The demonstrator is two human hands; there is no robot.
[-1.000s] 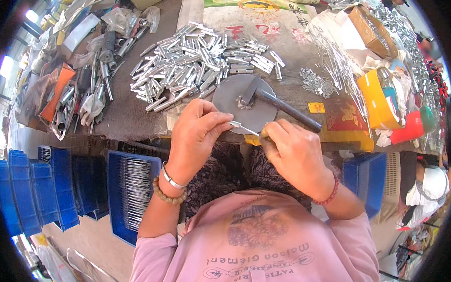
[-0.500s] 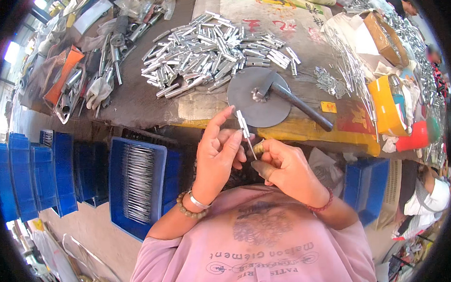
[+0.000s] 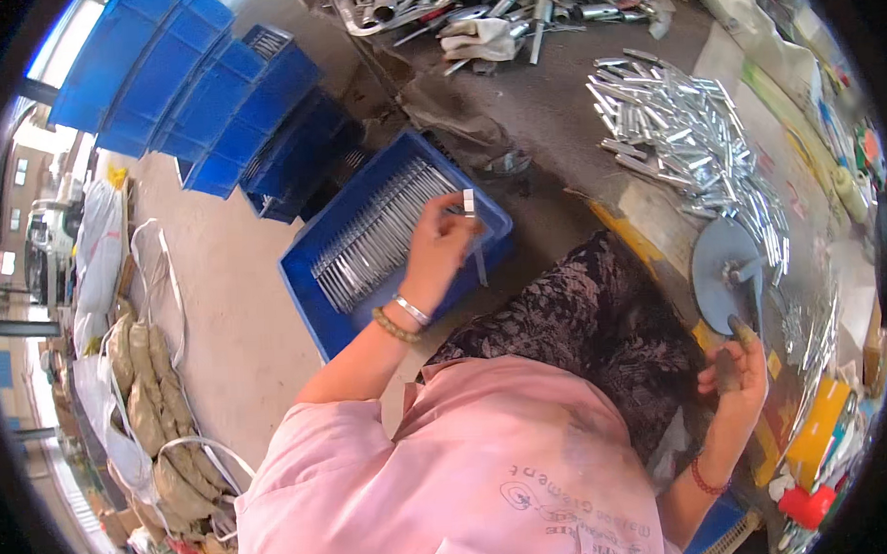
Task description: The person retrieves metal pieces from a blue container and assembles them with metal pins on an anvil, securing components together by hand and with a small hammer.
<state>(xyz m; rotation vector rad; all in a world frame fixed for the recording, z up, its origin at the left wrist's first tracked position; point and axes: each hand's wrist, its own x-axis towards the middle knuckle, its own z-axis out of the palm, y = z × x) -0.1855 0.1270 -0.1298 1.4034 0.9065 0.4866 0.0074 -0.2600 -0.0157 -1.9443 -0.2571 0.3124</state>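
Observation:
My left hand [image 3: 437, 246] is closed on a short silvery metal tube [image 3: 469, 202] with a thin rod trailing below it, somewhat blurred. It is over the right side of a blue bin [image 3: 306, 316], where several metal rods [image 3: 388, 235] lie side by side in a row. My right hand [image 3: 740, 372] has its fingers apart and loosely bent, with nothing seen in it; dark covers sit on the thumb and a finger. Just beyond that hand lies a round grey metal disc [image 3: 714, 268] with a hammer [image 3: 753, 276] resting on it.
A heap of short silvery tubes [image 3: 673, 132] covers part of the workbench. Stacked blue bins [image 3: 203, 100] stand at upper left. Full sacks [image 3: 155, 404] sit on the floor at left. At lower right are a yellow box [image 3: 818, 430] and a red object [image 3: 808, 506].
The view has swung left. My left hand has carried the tube and rod from in front of my chest to over the blue bin. My right hand has let go of the rod and opened.

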